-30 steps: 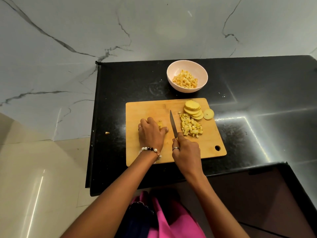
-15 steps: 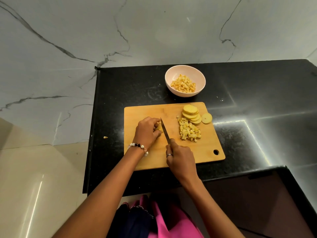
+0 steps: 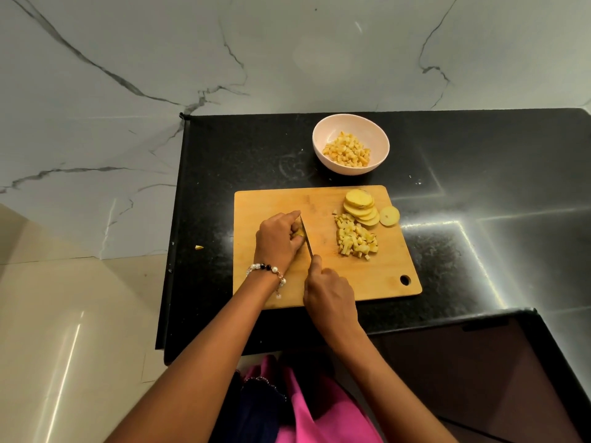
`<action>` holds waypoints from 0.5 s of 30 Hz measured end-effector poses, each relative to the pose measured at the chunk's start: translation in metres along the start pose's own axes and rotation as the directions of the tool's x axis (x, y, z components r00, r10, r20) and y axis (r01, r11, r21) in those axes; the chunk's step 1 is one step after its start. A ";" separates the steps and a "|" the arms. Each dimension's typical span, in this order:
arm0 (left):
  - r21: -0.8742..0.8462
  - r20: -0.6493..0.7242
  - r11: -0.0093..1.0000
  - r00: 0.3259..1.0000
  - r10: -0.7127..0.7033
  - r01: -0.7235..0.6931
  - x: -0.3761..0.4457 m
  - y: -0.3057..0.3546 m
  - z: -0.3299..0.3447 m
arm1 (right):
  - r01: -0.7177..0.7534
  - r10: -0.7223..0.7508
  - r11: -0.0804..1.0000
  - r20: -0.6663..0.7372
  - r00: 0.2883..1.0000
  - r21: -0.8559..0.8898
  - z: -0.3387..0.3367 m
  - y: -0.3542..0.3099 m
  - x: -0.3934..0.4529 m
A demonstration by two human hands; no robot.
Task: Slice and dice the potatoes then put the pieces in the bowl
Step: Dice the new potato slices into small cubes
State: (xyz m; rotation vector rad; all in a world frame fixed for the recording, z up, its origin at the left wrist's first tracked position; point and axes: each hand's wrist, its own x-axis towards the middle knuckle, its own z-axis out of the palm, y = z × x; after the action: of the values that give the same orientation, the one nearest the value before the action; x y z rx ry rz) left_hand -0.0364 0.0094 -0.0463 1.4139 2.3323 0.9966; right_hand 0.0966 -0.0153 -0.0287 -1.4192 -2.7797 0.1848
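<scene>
From the head camera, a wooden cutting board (image 3: 351, 282) lies on a black worktop (image 3: 479, 187) that meets a white marble wall. The left hand (image 3: 279, 239) rests on the board's left half with its fingers (image 3: 292, 217) curled down over a small potato piece (image 3: 300, 233), pinning it to the wood; only a sliver of yellow shows beneath the knuckles. A beaded bracelet (image 3: 267, 271) circles that wrist. The right hand (image 3: 329, 294) sits nearer the board's front edge, its fingers wrapped round the handle of a knife (image 3: 306, 236), the handle itself hidden inside the grip and the forefinger stretched forward toward the blade. The blade runs away from the person and lies right against the held piece, just beside the left fingertips. To the right of the blade, apart from it, a heap of diced potato (image 3: 356, 239) lies on the board. Behind that heap an overlapping stack of round potato slices (image 3: 359, 204) leans toward the far right corner, and a single end slice (image 3: 389, 215) lies at the board's right edge, overhanging it. Beyond the board stands a pale bowl (image 3: 319, 139) on the worktop, holding more diced potato cubes (image 3: 347, 151). A small scrap of potato (image 3: 199, 247) lies off the worktop's left edge. Pink and dark clothing (image 3: 319, 410) shows at the bottom.
</scene>
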 end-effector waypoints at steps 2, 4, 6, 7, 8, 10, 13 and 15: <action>-0.041 -0.015 0.999 1.000 0.003 -0.004 0.000 -0.002 0.000 | -0.007 0.007 1.000 -0.021 1.000 -0.027 0.008 0.002 -0.013; -0.084 -0.013 0.996 1.000 -0.002 0.001 0.000 -0.005 0.000 | -0.035 0.036 0.999 0.036 0.999 -0.041 0.004 0.002 -0.017; -0.135 -0.009 0.991 1.000 -0.012 0.011 -0.001 -0.008 -0.002 | -0.043 0.043 0.999 0.034 0.998 0.004 0.002 0.000 -0.011; -0.158 -0.012 0.987 1.000 -0.013 0.011 -0.002 -0.010 -0.003 | -0.048 0.047 0.998 0.014 0.999 0.041 0.004 0.001 -0.007; -0.182 -0.019 0.983 1.000 -0.007 0.004 -0.004 -0.012 -0.004 | -0.063 0.062 0.996 0.017 0.998 0.058 0.005 0.004 -0.004; -0.222 -0.048 0.975 0.999 0.018 -0.028 -0.009 -0.017 -0.003 | -0.106 0.107 0.992 -0.022 0.994 0.065 0.004 0.012 -0.001; -0.204 -0.093 0.974 0.993 0.077 -0.094 -0.014 -0.021 -0.001 | -0.134 0.144 0.981 -0.062 0.988 0.144 0.004 0.024 0.002; -0.178 -0.107 0.977 0.989 0.100 -0.118 -0.014 -0.022 0.001 | -0.090 0.111 0.975 -0.091 0.990 0.203 0.002 0.023 0.003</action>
State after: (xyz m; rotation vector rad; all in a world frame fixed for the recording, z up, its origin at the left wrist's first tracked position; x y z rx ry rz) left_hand -0.0439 -0.0090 -0.0633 1.4632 2.1802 1.3034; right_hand 0.1132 0.0001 -0.0331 -1.4756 -2.5291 0.3700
